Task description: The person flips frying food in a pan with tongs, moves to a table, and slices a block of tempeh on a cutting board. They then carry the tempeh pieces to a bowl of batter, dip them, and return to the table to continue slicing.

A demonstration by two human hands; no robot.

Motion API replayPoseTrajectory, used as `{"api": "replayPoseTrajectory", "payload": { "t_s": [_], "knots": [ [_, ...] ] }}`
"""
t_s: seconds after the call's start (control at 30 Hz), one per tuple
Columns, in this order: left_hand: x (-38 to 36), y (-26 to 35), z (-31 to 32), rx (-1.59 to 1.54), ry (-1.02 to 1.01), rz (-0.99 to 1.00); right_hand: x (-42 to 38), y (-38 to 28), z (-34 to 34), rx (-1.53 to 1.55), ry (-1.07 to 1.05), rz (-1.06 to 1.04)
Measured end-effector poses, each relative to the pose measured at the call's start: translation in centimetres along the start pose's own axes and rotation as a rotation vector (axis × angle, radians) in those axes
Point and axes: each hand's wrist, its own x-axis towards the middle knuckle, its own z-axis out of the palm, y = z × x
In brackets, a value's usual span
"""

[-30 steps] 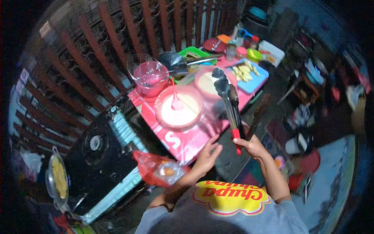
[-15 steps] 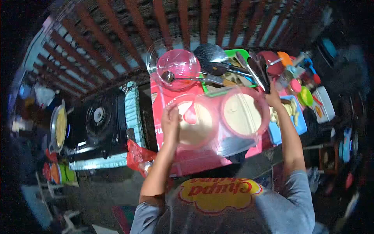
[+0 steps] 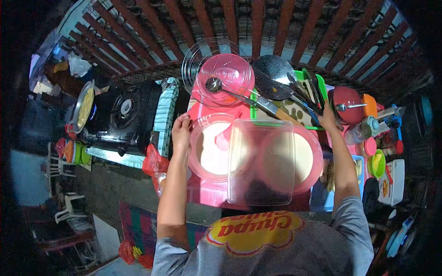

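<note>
My left hand [image 3: 181, 133] is beside the left rim of a pink bowl [image 3: 195, 158], fingers loosely bent and nothing visible in them. Pale batter [image 3: 214, 154] fills this bowl, with a pink piece [image 3: 223, 139] in it. A clear rectangular plastic container [image 3: 260, 193] lies across it and a second pink bowl [image 3: 315, 172] of pale batter. At the back right my right hand [image 3: 328, 118] is closed around the lower end of dark tongs [image 3: 316, 85], over a green-rimmed tray [image 3: 301, 76]; its fingers are partly hidden.
Behind the bowls are a wire strainer [image 3: 189, 66], a ladle [image 3: 214, 84] and a dark frying pan [image 3: 271, 69]. A black stove [image 3: 126, 110] stands left, with a pan of yellow food [image 3: 85, 108] beyond. Jars [image 3: 358, 133] and a green bowl [image 3: 377, 163] are at right.
The view has shifted and sharpened. My left hand has moved from over the left bowl to beside its rim. My right hand stays at the tongs, which are now lower over the tray.
</note>
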Motion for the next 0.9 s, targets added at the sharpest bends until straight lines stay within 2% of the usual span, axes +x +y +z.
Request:
{"api": "replayPoseTrajectory", "payload": {
  "t_s": [0.1, 0.13, 0.2, 0.23, 0.27, 0.3, 0.4, 0.43, 0.47, 0.53, 0.57, 0.6, 0.67, 0.7, 0.8, 0.83, 0.9],
  "knots": [
    [1.8, 0.1, 0.9, 0.038, -0.028, -0.043, -0.3, -1.5, -2.8, 0.359, -0.237, -0.01],
    [2.8, -0.1, 1.1, 0.018, -0.053, -0.079, -1.1, -3.2, -3.9, 0.5, -0.252, -0.023],
    [5.5, -1.2, 1.1, -0.034, -0.06, -0.125, -0.3, -2.7, -1.7, 0.503, -0.404, 0.027],
    [7.3, -2.0, 1.0, -0.027, -0.147, -0.114, -1.4, -6.8, -4.6, 0.48, -0.456, 0.037],
    [9.3, -3.0, 0.7, -0.022, -0.229, -0.101, -2.0, -8.4, -4.2, 0.682, -0.394, -0.016],
    [11.8, -4.1, -0.1, 0.103, -0.441, -0.067, -1.1, -7.7, -1.9, 0.734, -0.428, -0.04],
    [14.4, -5.4, 1.7, -0.075, -0.334, -0.166, 0.1, -9.1, -0.2, 0.73, -0.581, -0.1],
    [13.0, -3.5, 2.8, -0.114, -0.357, -0.198, 0.9, -8.8, 1.2, 0.563, -0.591, -0.092],
    [13.1, -3.5, 3.0, -0.117, -0.358, -0.2, 1.4, -8.0, 2.1, 0.559, -0.59, -0.091],
    [13.5, -3.8, 3.5, -0.127, -0.333, -0.208, 1.5, -9.8, 0.9, 0.514, -0.706, -0.171],
    [13.7, -4.0, 3.6, -0.161, -0.335, -0.202, 1.2, -11.9, -1.2, 0.507, -0.841, -0.1],
    [13.7, -4.0, 3.9, -0.163, -0.335, -0.203, 1.5, -11.9, -1.0, 0.505, -0.842, -0.1],
    [13.5, -3.8, 4.6, -0.25, -0.172, -0.224, 2.0, -11.7, 0.4, 0.614, -0.974, -0.076],
    [13.6, -3.8, 4.6, -0.251, -0.171, -0.226, 2.0, -12.2, 1.1, 0.592, -0.862, -0.115],
    [14.3, -3.9, 4.6, -0.204, -0.229, -0.2, 1.3, -13.5, 1.0, 0.544, -0.812, -0.113],
    [14.8, -4.2, 4.5, -0.134, -0.264, -0.197, 1.3, -12.8, 2.5, 0.57, -0.693, -0.244],
    [14.9, -4.3, 4.5, -0.062, -0.298, -0.197, 1.2, -13.0, 2.3, 0.534, -0.69, -0.253]
  ]
}}
